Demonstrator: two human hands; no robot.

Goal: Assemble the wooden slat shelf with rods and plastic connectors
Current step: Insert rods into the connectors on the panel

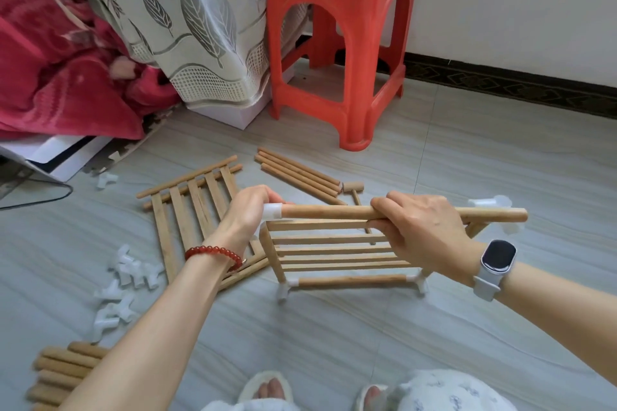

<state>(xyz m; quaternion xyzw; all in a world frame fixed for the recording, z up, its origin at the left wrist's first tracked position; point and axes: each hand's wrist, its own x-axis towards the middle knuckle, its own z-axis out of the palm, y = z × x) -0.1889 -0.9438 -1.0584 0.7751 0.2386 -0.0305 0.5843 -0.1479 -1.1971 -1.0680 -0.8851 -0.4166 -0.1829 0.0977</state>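
Here the rod [329,211] lies crosswise above the upright slat panel [337,252] on the floor, its long axis left to right, right hand [417,227] wrapped around its middle while left hand [248,210] grips the connector [273,211] at its nearer, left end.

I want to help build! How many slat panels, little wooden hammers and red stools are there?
Wooden slat panels: 2, one flat on the floor, one in the hand-held frame
Small wooden mallet: 1
Red plastic stool: 1
Total: 4
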